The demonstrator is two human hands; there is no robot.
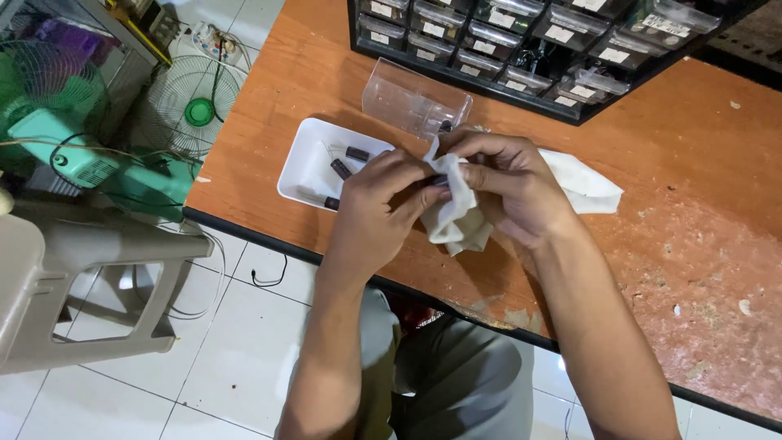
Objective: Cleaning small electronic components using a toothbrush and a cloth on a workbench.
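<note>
My left hand (pixel 381 202) and my right hand (pixel 509 183) meet over the near edge of the orange wooden table (pixel 676 163). Between their fingertips is a small dark cylindrical part (pixel 440 180), mostly hidden. My right hand presses a crumpled white cloth (pixel 458 218) around it, and the cloth trails off to the right behind my hand. Just left of my hands sits a white rectangular tray (pixel 305 163) holding three similar dark cylindrical parts (pixel 340 169).
A clear plastic drawer (pixel 415 102) lies on the table behind my hands. A black cabinet of small drawers (pixel 521 49) stands at the back. Green fans (pixel 122 175), cables and a beige plastic chair (pixel 73 277) stand on the tiled floor at left.
</note>
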